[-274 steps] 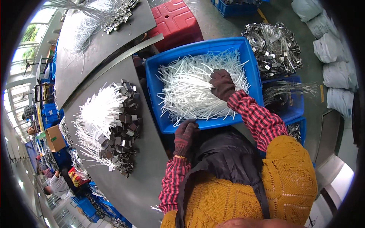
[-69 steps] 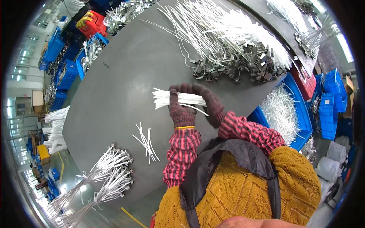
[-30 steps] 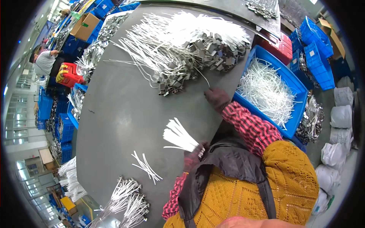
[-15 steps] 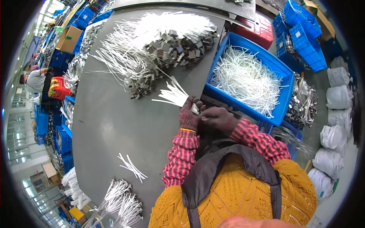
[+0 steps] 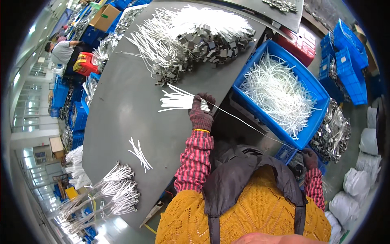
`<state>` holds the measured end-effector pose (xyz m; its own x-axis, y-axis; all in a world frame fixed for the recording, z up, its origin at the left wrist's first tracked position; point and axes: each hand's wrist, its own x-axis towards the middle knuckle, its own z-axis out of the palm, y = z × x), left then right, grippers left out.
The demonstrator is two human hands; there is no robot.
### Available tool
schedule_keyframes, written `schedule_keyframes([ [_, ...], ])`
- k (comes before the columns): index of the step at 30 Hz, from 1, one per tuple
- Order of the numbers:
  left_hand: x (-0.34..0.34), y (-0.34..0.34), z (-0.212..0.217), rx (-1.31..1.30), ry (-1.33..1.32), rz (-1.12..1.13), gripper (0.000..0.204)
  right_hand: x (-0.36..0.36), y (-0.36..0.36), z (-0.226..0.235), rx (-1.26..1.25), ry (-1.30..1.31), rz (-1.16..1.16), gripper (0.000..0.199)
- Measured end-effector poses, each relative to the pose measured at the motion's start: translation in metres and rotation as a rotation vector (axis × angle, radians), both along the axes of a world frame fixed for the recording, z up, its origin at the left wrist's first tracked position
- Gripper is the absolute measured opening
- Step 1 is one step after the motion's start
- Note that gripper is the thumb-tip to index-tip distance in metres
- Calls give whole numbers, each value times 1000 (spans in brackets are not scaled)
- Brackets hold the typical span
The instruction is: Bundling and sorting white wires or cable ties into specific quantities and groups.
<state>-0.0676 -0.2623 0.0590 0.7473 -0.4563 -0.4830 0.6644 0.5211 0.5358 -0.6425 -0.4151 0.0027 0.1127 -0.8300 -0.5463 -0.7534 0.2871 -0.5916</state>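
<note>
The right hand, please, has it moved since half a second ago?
Yes, rightward: judged against the blue tub, the right hand has passed from left to right of its lower corner.

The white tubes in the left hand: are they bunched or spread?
Both: bunched in the left hand, while the white tubes fan apart beyond it.

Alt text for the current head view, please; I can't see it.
A gloved left hand grips a bundle of white tubes over the grey table; a thin strand stretches from there toward the gloved right hand. Beyond lies a blue bin of loose white tubes.
</note>
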Motion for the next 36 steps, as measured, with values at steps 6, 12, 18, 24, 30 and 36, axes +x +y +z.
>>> schedule_keyframes([
  [6,33,16,8,-38,-64,59,19,4,-12,-31,28,-98,-102,34],
  [12,66,41,10,-5,-53,164,16,31,-15,-41,30,-198,-123,32],
  [18,81,71,5,6,-60,101,15,161,1,-18,-37,-32,249,36],
  [24,62,70,-8,106,-76,20,12,437,72,36,-195,-423,726,57],
  [30,75,87,-14,499,-392,-93,17,575,136,71,-36,-490,755,62],
  [36,86,109,-5,866,-409,-72,22,624,141,56,63,-231,1039,65],
])
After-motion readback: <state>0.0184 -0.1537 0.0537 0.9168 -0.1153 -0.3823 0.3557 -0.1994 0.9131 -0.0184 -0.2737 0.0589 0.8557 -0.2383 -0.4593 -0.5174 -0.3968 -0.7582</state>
